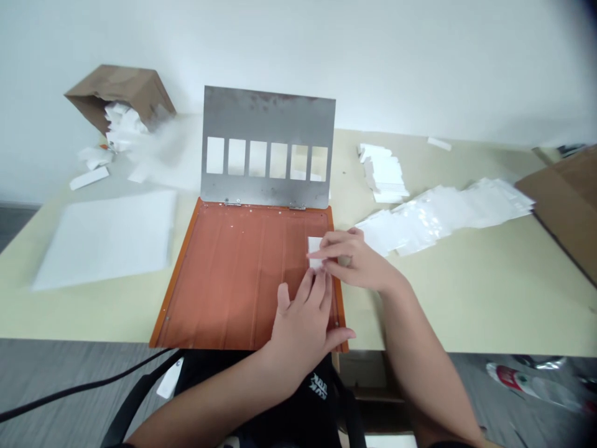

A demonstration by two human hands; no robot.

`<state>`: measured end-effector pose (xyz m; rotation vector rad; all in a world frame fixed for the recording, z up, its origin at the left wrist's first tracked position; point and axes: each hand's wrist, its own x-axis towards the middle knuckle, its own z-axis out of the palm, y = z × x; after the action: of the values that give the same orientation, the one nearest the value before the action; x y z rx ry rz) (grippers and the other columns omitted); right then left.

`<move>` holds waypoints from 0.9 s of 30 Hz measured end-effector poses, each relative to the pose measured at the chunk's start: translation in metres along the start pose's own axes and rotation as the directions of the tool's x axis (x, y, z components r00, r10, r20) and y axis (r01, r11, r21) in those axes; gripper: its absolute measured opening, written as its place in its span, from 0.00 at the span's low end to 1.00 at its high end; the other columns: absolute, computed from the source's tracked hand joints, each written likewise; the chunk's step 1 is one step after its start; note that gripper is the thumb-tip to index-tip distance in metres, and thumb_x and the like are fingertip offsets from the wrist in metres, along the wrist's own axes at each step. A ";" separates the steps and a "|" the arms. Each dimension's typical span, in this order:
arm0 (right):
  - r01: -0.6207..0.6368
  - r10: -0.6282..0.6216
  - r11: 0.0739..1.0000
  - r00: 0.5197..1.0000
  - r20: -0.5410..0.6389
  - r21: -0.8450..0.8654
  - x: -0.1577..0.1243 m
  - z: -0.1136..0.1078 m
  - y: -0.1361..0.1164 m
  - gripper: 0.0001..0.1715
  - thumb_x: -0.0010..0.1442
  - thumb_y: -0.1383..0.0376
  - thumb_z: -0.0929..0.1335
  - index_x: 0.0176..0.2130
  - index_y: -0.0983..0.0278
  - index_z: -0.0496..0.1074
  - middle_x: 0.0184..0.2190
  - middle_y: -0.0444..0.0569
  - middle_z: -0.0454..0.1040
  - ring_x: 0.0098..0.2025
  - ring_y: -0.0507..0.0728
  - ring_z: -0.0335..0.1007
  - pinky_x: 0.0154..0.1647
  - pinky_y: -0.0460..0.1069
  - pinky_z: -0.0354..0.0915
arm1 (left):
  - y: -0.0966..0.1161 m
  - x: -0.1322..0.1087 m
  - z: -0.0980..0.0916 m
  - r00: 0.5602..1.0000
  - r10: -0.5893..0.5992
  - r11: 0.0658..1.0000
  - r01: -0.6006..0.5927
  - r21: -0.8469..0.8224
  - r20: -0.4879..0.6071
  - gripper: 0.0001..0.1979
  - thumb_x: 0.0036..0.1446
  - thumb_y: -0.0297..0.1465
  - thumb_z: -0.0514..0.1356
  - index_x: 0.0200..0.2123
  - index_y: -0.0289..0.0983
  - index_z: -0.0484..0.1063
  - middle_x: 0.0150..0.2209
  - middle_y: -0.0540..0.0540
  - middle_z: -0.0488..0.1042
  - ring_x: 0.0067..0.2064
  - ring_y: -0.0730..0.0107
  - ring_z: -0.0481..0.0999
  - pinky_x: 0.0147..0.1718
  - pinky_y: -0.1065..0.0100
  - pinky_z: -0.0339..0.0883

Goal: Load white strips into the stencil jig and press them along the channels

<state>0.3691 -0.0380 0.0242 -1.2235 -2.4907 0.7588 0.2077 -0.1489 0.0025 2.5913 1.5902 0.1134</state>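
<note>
Evidently, a small white rectangular card (314, 243) was positioned near the right edge of the flat orange-red board (219, 274). Its near edge was met by the left hand (303, 317), thumb and little finger spread, middle fingers held close together. It was partly covered by the right hand's (352, 258) bent fingers; whether it was pinched could not be determined. Behind, a grey metal plate (268, 115) with six rectangular openings was raised.

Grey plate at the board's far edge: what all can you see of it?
The grey plate looks like thin metal, with brownish stains near its top and six rectangular openings in one row. It stands raised, joined by two small hinges to the orange board; nothing else visibly touches it.
</note>
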 end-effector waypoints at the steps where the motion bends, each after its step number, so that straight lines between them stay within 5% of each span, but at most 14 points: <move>1: -0.042 0.040 0.999 0.997 -0.062 -0.032 0.000 0.001 0.002 0.18 0.62 0.66 0.64 0.46 0.53 0.78 0.37 0.45 0.74 0.41 0.56 0.69 0.46 0.57 0.48 | 0.000 0.000 0.001 1.000 0.002 1.000 -0.002 -0.004 -0.002 0.42 0.63 0.57 0.40 0.68 0.33 0.54 0.69 0.39 0.57 0.67 0.51 0.57 0.55 0.46 0.63; 4: -0.139 0.110 0.980 0.976 -0.188 -0.145 0.002 0.004 0.009 0.14 0.63 0.60 0.66 0.47 0.57 0.77 0.40 0.48 0.75 0.43 0.58 0.70 0.47 0.58 0.48 | -0.002 -0.002 0.004 1.000 0.009 1.000 -0.009 -0.012 -0.013 0.42 0.63 0.57 0.37 0.68 0.33 0.52 0.69 0.37 0.55 0.67 0.50 0.56 0.55 0.44 0.63; 16: -0.285 0.269 0.958 0.927 -0.261 -0.026 0.015 0.014 0.000 0.12 0.58 0.55 0.67 0.37 0.60 0.71 0.38 0.47 0.74 0.44 0.60 0.68 0.44 0.55 0.53 | -0.007 -0.002 0.011 1.000 0.012 0.996 -0.014 -0.084 -0.020 0.41 0.64 0.57 0.40 0.69 0.34 0.52 0.70 0.35 0.53 0.67 0.45 0.59 0.57 0.37 0.62; 24: -0.016 0.131 0.944 0.935 -0.329 0.331 0.016 0.013 0.000 0.14 0.64 0.54 0.62 0.42 0.60 0.70 0.39 0.47 0.76 0.38 0.56 0.70 0.41 0.52 0.64 | -0.020 -0.008 0.002 0.993 0.119 0.980 -0.121 -0.158 -0.022 0.37 0.66 0.53 0.39 0.71 0.38 0.43 0.72 0.42 0.44 0.70 0.50 0.52 0.59 0.35 0.59; 27: -0.150 0.220 0.971 0.859 -0.461 0.184 0.013 0.006 0.015 0.20 0.66 0.53 0.60 0.48 0.59 0.72 0.41 0.49 0.78 0.37 0.56 0.70 0.44 0.54 0.64 | -0.038 -0.012 -0.013 0.992 0.122 0.980 -0.125 -0.157 -0.031 0.35 0.66 0.52 0.43 0.71 0.44 0.45 0.72 0.44 0.43 0.71 0.49 0.50 0.59 0.35 0.58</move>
<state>0.3682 -0.0225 0.0108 -1.4116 -1.9057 0.5743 0.1669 -0.1419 0.0103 2.5707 1.3649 0.2661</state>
